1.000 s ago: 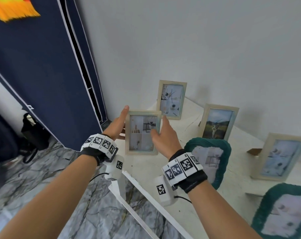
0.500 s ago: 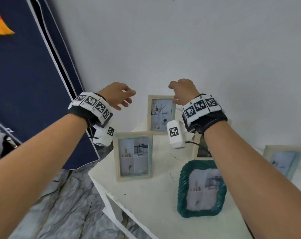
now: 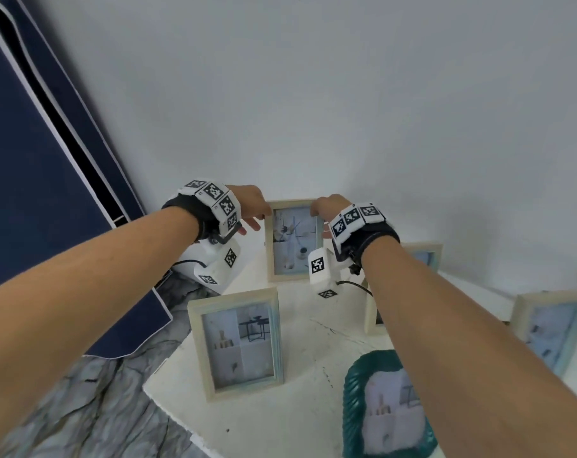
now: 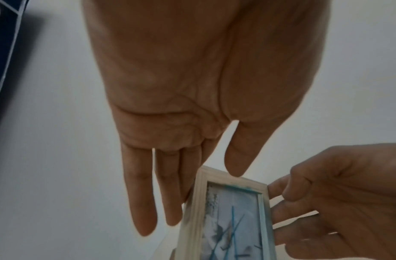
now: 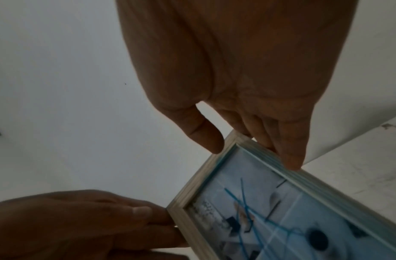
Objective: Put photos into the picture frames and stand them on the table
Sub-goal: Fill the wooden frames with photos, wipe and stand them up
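Note:
A light wooden picture frame (image 3: 292,241) with a bluish photo stands upright at the far edge of the white table (image 3: 307,421). My left hand (image 3: 251,211) is at its top left corner: in the left wrist view the hand (image 4: 199,176) has straight fingers along the frame (image 4: 232,219), the thumb touching the top edge. My right hand (image 3: 323,208) holds the top right corner, fingers curled on the side edge. In the right wrist view that hand (image 5: 252,140) has its thumb by the top edge of the frame (image 5: 281,211).
A second wooden frame (image 3: 237,342) stands nearer on the table's left corner. A teal frame (image 3: 355,408) stands at the front right, and more wooden frames (image 3: 551,328) stand behind my right arm. A navy wardrobe (image 3: 32,193) and marble floor (image 3: 82,408) lie left.
Both hands let go of the near wooden frame, which now stands alone, rose, and came down onto the top corners of the far frame.

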